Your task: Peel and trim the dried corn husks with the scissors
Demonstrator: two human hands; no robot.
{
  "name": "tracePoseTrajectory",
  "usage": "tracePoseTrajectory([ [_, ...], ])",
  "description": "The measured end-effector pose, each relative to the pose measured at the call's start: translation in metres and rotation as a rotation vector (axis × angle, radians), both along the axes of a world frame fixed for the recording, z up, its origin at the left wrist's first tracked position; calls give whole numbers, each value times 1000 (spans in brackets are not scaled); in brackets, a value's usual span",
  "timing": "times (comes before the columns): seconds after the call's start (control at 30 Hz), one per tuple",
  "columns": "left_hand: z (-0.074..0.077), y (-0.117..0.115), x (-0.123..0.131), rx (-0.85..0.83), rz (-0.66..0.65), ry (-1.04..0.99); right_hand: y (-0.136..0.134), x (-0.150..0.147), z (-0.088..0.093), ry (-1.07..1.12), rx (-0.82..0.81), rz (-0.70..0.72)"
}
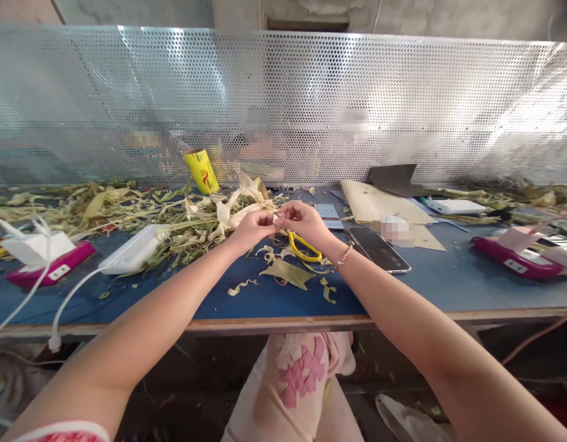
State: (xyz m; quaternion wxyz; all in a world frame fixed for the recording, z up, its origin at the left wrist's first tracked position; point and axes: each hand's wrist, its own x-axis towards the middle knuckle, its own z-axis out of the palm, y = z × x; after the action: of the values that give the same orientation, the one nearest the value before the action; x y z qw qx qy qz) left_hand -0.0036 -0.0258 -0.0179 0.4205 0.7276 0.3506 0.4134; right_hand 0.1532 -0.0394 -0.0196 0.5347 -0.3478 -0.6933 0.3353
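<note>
My left hand (257, 226) and my right hand (302, 221) meet above the middle of the table, fingertips pinched close together. Between them is a small pale piece (277, 219), too small to make out clearly. Just below my right hand lie scissors with yellow handles (306, 250), their blades hidden. Strips and a flat scrap of dried husk (289, 272) are scattered on the blue tabletop under my hands. Behind my left hand rises a heap of dried husks and stalks (209, 220).
A yellow tube (201, 172) leans against the perforated metal screen (301, 86). To the right lie a phone (379, 249) and brown paper (384, 205). At left are a white power bank (134, 250) with a cable and a magenta power strip (57, 270); another magenta strip (513, 258) sits far right.
</note>
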Motion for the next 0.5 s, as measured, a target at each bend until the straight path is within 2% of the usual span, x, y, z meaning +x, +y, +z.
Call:
tracePoseTrajectory([
  [0.13, 3, -4, -1, 86, -27, 60, 3, 1, -3, -38, 1, -17],
  [0.27, 5, -8, -2, 96, -62, 35, 3, 2, -2, -88, 45, -86],
  [0.5, 0, -3, -1, -62, -34, -96, 1, 2, 1, -64, 9, -73],
])
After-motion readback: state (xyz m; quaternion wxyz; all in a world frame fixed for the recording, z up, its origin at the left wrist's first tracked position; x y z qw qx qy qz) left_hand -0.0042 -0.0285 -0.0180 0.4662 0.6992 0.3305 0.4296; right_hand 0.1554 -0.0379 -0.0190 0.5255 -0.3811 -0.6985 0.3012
